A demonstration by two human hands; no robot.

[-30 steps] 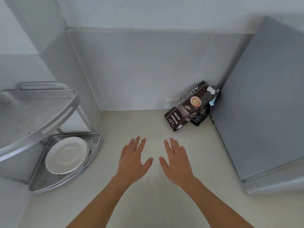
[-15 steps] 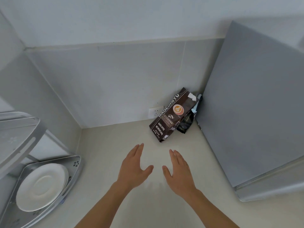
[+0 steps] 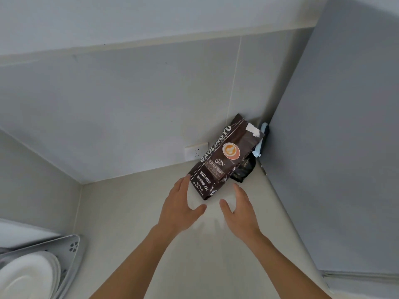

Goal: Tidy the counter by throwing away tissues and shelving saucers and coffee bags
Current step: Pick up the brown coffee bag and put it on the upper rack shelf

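**A:** Where is the coffee bag (image 3: 224, 157)?

**B:** It is in the back corner of the counter (image 3: 138, 212), leaning tilted against the wall, with its top close to the grey fridge (image 3: 345, 147) side. A smaller dark bag (image 3: 244, 170) sits just behind it, tucked between it and the fridge, and something pale blue (image 3: 260, 141) pokes up there too; I cannot tell what that is.

**A:** And your hands?

**B:** Your left hand (image 3: 180, 207) is spread flat, palm down, fingers together and thumb out; its fingertips (image 3: 187, 177) are at the bag's lower left edge, touching or nearly so. Your right hand (image 3: 243, 210) is spread the same way, just in front of the bag's bottom corner, not on it. Neither hand holds anything. Both forearms reach in from the near edge, converging on the bag.

**A:** How should you take it?

**B:** Probably cup the bag from both sides, low on its body, since it is soft and leaning. Lift it away from the wall before turning, so the small bag behind is not dragged along. The saucers (image 3: 28, 277) already lie on the rack (image 3: 74, 244), far left of the bag.
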